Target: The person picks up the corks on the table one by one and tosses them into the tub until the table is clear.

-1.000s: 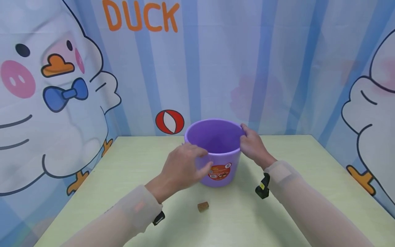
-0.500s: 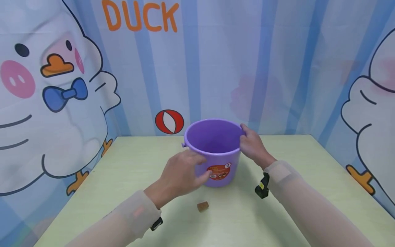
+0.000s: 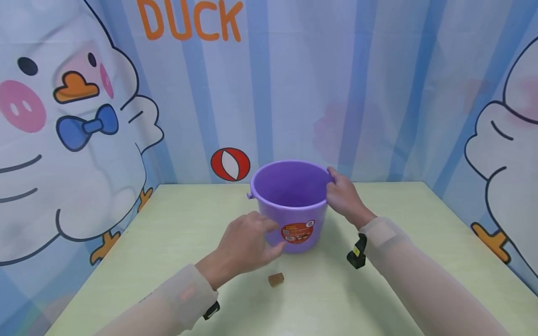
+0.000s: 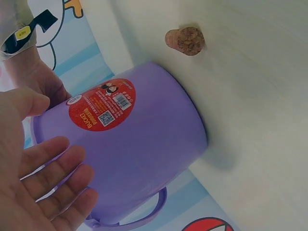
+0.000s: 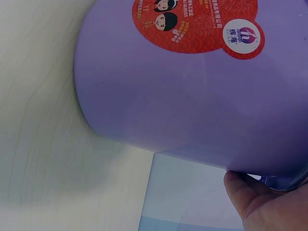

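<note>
A purple plastic bucket [image 3: 273, 212] stands upright on the table, its front bearing a red label [image 4: 102, 105]. My right hand [image 3: 345, 198] grips the bucket's rim at the right side. Just in front of the bucket's left side hovers my left hand [image 3: 244, 245], fingers spread and holding nothing; the left wrist view shows its palm facing the bucket wall. A small brown cork [image 4: 186, 40] lies on the table in front of the bucket, below my left fingertips in the head view. The bucket's handle [image 4: 156, 207] hangs on its far side in the left wrist view.
The pale yellow-green table [image 3: 176, 210] ends at a back edge just behind the bucket. Around it hangs a blue striped curtain [image 3: 294, 84] printed with white ducks and a red ball picture [image 3: 230, 164]. Black straps with small devices [image 3: 356, 251] sit on both wrists.
My left hand has moved off the bucket's rim, down and slightly left toward the table, uncovering the left handle knob. The right hand, bucket and cork stay in place.
</note>
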Available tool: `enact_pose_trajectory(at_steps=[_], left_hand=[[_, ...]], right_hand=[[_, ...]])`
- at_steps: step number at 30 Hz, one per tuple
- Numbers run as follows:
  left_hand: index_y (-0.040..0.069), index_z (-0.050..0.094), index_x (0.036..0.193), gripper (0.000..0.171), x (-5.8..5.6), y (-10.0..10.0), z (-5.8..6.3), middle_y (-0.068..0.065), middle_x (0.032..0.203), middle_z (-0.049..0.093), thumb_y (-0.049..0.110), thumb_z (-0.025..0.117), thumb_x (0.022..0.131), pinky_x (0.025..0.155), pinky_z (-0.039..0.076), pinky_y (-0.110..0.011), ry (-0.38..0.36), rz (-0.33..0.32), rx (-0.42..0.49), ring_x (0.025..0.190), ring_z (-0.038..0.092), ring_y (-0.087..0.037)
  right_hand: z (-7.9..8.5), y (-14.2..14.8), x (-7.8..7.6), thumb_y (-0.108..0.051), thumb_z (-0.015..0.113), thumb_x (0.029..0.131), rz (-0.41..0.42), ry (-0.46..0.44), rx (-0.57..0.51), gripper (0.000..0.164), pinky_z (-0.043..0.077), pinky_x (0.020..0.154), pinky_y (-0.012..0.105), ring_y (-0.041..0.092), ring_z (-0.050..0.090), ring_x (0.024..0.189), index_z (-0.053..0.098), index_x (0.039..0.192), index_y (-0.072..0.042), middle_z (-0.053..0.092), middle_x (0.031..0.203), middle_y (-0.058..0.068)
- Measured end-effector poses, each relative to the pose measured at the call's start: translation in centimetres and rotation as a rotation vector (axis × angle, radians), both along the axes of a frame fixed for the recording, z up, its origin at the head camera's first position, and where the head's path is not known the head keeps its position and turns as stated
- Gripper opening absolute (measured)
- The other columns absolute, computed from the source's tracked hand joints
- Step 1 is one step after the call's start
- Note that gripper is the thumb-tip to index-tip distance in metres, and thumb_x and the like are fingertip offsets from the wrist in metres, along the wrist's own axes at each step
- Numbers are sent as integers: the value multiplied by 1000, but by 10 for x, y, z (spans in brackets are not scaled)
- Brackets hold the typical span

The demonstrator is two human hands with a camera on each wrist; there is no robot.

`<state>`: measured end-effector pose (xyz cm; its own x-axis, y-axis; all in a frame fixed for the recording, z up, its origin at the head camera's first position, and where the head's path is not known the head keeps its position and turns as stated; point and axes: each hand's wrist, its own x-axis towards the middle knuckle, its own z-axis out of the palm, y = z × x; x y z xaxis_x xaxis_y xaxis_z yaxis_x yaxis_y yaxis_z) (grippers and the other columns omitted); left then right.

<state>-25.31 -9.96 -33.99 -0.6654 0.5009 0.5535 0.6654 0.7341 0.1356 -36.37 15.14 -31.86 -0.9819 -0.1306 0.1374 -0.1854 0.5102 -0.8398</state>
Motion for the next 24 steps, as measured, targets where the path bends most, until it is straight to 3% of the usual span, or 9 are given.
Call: enact_pose_trajectory(at_steps=[11, 24], left_hand=[[17, 74, 82, 19, -2, -3, -9, 8, 79, 72, 35, 81, 83, 64, 50, -24, -71, 26, -55, 75, 61, -10], [14, 80, 92, 24, -1, 0, -18, 4, 93, 75, 37, 81, 85, 70, 53, -25, -207, 30, -85, 86, 60, -11]], right_hand=[[-2, 2, -2, -11, 26, 104, 9, 21, 7, 62, 17, 125, 49, 35, 15, 155, 10, 164, -2, 15, 169, 16], [-2, 2, -1, -10, 26, 104, 15, 27, -13, 62, 17, 125, 49, 35, 15, 155, 10, 163, -1, 14, 169, 17]])
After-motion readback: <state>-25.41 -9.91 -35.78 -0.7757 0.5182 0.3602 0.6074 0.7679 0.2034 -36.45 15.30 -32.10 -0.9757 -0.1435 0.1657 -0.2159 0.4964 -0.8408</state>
